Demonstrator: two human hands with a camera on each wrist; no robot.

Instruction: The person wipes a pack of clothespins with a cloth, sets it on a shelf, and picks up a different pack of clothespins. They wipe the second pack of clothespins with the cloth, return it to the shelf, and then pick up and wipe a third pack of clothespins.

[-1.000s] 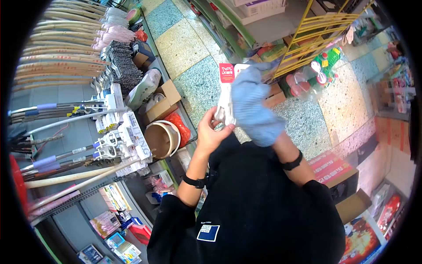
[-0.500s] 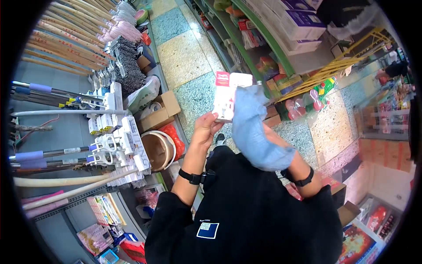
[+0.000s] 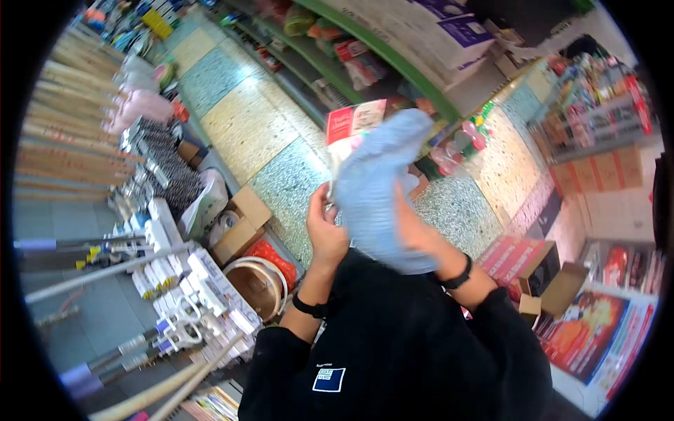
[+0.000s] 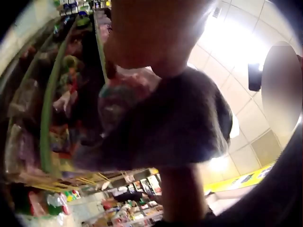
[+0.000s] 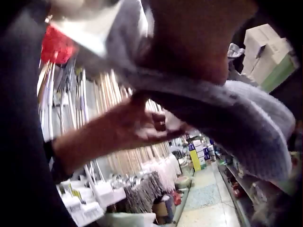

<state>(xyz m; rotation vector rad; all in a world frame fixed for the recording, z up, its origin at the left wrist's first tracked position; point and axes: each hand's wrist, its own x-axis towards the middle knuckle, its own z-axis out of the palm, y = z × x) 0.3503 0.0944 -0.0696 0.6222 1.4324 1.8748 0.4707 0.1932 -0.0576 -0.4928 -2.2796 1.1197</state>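
In the head view my left hand (image 3: 327, 235) has curled fingers at the lower end of a red and white packaging card (image 3: 344, 128). A pale blue ribbed cloth (image 3: 372, 193), blurred, hangs beside the card and overlaps it. My right hand (image 3: 419, 228) holds this cloth from the right, most of its fingers hidden behind it. From the right wrist, the cloth (image 5: 227, 113) looks folded, with a rounded end, below the dark right hand (image 5: 189, 47). My left hand (image 5: 137, 125), wearing a ring, shows beyond it.
Mop handles (image 3: 63, 151) and grey mop heads (image 3: 151, 151) line the left side, with a bucket (image 3: 256, 288) and an open cardboard box (image 3: 235, 235) below. A green-edged shelf (image 3: 393, 52) runs along the top. Boxes (image 3: 516, 259) stand at right on the tiled floor (image 3: 235, 133).
The view has turned, and the left-hand shelves sit lower. The card and cloth have shifted left; the cloth has swung across, covering more of the card's lower part.
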